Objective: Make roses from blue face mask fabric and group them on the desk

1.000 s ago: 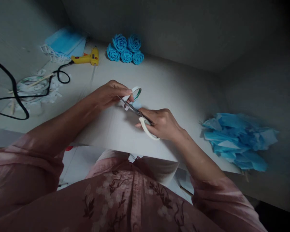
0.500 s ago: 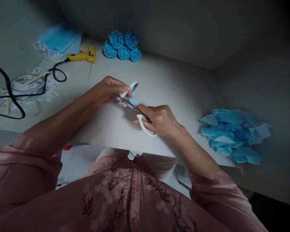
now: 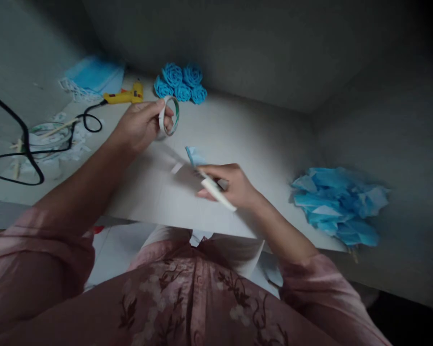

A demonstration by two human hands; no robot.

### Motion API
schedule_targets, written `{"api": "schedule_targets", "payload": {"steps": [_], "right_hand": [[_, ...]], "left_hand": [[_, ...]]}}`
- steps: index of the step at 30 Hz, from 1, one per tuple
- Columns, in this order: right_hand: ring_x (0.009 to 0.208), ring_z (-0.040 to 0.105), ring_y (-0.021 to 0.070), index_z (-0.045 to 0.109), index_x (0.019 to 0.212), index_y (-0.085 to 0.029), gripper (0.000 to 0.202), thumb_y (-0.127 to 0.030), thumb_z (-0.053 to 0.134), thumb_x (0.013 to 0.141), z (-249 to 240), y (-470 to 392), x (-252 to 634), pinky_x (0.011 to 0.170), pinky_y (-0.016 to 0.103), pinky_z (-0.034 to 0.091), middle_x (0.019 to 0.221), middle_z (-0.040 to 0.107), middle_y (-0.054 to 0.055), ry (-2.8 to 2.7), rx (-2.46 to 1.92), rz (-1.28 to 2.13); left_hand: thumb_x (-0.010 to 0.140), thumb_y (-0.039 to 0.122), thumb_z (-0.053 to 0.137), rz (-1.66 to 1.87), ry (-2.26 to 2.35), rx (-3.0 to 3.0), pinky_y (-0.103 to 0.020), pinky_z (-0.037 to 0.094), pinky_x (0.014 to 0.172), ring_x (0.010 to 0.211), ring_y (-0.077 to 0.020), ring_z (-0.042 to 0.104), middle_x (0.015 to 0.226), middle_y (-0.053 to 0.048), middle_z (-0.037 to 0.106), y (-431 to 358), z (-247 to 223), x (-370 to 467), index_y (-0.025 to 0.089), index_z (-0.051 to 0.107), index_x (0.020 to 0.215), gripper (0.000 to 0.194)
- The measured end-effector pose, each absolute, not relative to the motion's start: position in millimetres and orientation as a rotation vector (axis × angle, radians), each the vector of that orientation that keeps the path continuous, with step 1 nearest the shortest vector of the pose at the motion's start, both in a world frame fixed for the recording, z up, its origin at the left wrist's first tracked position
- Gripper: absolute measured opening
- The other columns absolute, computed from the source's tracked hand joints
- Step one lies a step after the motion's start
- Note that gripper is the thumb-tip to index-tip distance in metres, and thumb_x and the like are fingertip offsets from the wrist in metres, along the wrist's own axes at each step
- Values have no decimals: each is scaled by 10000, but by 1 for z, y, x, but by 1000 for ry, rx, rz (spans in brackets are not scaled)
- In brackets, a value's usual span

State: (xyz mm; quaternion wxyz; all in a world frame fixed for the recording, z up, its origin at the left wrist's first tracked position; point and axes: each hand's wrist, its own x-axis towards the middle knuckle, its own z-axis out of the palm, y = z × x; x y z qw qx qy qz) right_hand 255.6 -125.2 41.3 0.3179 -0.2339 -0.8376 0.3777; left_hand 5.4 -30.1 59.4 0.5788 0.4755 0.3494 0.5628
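Note:
A narrow roll of white tape (image 3: 162, 120) with green on the inside of its ring is gripped by my left hand (image 3: 140, 122), fingers closed round its edge. Lower and to the right, my right hand (image 3: 236, 185) holds a pair of scissors with white handles (image 3: 218, 194). Their blades are smeared by motion. Just beyond the scissors lies a light blue piece of fabric (image 3: 195, 156). Left of the blades is a small white strip (image 3: 176, 168), blurred; I cannot tell whether it touches them.
At the back stand several blue rolled flowers (image 3: 182, 79). To their left are a yellow glue gun (image 3: 124, 95) with a black cord and blue face masks (image 3: 95, 74). White scraps and rings (image 3: 54, 139) lie at the left. Blue fabric pieces (image 3: 339, 202) form a heap on the right.
My left hand has drawn the tape roll up and left, away from the scissors. My right hand has stayed low with the scissors turned edge-on. A small white strip now shows left of the blades.

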Motion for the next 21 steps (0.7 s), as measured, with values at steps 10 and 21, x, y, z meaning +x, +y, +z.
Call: {"api": "schedule_targets", "payload": {"steps": [10, 21], "right_hand": [[531, 496, 75, 685, 1140, -201, 693, -842, 625, 884, 20, -96, 260, 663, 256, 606, 672, 565, -72, -1382, -446, 1827], [747, 632, 166, 684, 1272, -166, 901, -935, 377, 915, 18, -89, 270, 868, 387, 651, 810, 654, 28, -1339, -480, 2014]], "left_hand": [[1097, 431, 452, 1009, 649, 905, -276, 461, 573, 460, -113, 493, 635, -27, 603, -40, 51, 23, 96, 756, 931, 482], [820, 195, 745, 981, 510, 1051, -257, 470, 644, 672, -146, 559, 775, -62, 646, -43, 35, 22, 91, 797, 1070, 276]]}}
